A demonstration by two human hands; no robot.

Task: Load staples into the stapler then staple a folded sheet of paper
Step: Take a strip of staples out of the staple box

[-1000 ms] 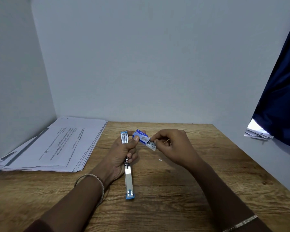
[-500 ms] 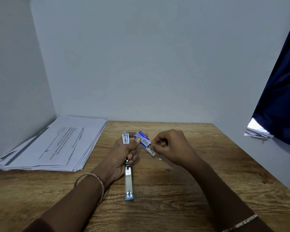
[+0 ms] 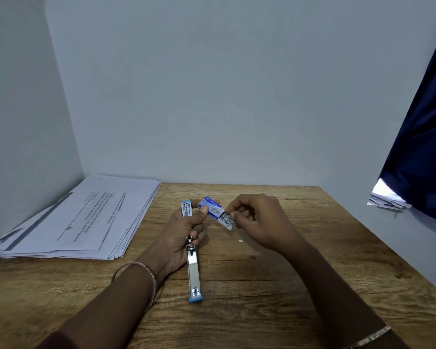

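Note:
A blue and silver stapler (image 3: 194,270) lies swung open on the wooden table (image 3: 275,285), its base stretched toward me and its top arm sticking up past my fingers. My left hand (image 3: 184,238) grips the stapler at the hinge and pinches a small blue staple box (image 3: 210,206) between thumb and forefinger. My right hand (image 3: 259,222) is closed at the box's slid-out inner tray (image 3: 227,220), fingertips touching it. A tiny white fleck (image 3: 240,241) lies on the wood below the box.
A thick stack of printed paper sheets (image 3: 81,220) lies at the table's back left, against the wall corner. A dark blue curtain (image 3: 423,147) hangs at the right, with more papers (image 3: 385,200) on a ledge under it. Walls close off the back and left.
The inner tray has been slid a little further out of the staple box by my right hand. My left hand and the stapler have barely moved.

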